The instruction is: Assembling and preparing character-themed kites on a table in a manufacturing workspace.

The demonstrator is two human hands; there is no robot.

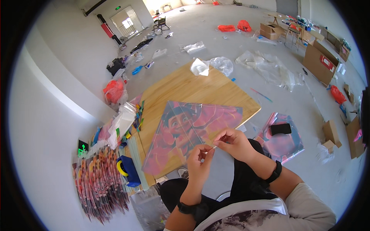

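Note:
A pink and red kite (181, 131) with a printed cartoon figure and thin spars lies spread on the wooden table (169, 84). Over its near edge, my left hand (200, 158) and my right hand (234, 145) meet, thumbs and fingers pinched close together. Between the fingertips shows a small, thin white piece (214, 146), too small to name. Both hands are closed on it, and the fingers partly cover it. Left of the kite, a blue tape dispenser (131, 173) with a yellow roll stands by the table edge, next to several pale thin rods (138, 163).
Many folded kites (100, 186) hang at the left. Coloured strips (139, 115) and plastic bags (125, 119) lie along the table's left side. To the right, a black phone-like slab (280, 129) rests on another printed sheet (283, 146). Cardboard boxes (318, 63) and plastic wrap (269, 69) are farther off.

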